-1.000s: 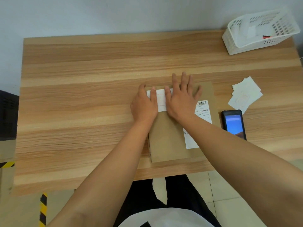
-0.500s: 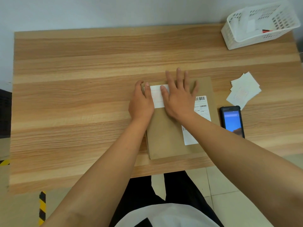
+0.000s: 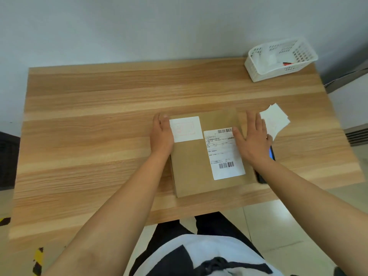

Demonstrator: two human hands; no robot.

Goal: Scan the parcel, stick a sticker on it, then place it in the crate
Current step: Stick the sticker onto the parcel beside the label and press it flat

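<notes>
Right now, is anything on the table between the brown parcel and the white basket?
Nothing visible: bare wooden table lies between the brown cardboard parcel and the white plastic basket. The loose white stickers sit right of that line.

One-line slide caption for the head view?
Sticker applied, both hands flank the parcel on the table.

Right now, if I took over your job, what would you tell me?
Left hand: open, at the parcel's left edge.
Right hand: open, over its right edge, holding nothing.
Sticker is stuck flat on the parcel's top, beside the label.
Phone lies just right of the parcel.
Left to do: lift the parcel into the crate, far right corner.
</notes>
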